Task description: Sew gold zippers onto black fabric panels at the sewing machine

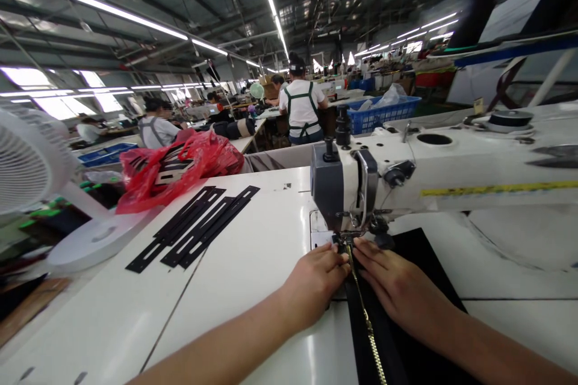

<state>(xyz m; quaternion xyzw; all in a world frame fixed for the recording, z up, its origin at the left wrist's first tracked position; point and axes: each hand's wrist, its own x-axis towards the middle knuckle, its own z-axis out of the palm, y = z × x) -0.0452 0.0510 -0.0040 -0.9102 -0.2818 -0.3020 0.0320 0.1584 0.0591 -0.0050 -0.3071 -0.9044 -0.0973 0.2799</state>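
At the far left stands a white plastic desk fan [27,168] on a round base. Right of it, a red translucent plastic bag [180,168] lies on the white worktable [253,240], and flat black cut strips [194,225] lie side by side just in front of the bag.

The left hand [313,283] rests palm down on the table, fingers together and extended, fingertips pressing just left of the gold-toothed metal zipper [363,307]. The zipper runs along the black fabric panel [406,289], which lies flat under the needle area of the white industrial sewing machine [451,174]. The right hand [397,286] lies flat on the black fabric immediately right of the zipper, fingers together and pointed at the presser foot. Neither hand pinches anything; both press downward.

Behind the machine sits a blue plastic crate [383,113]. Other people in aprons work at distant tables.
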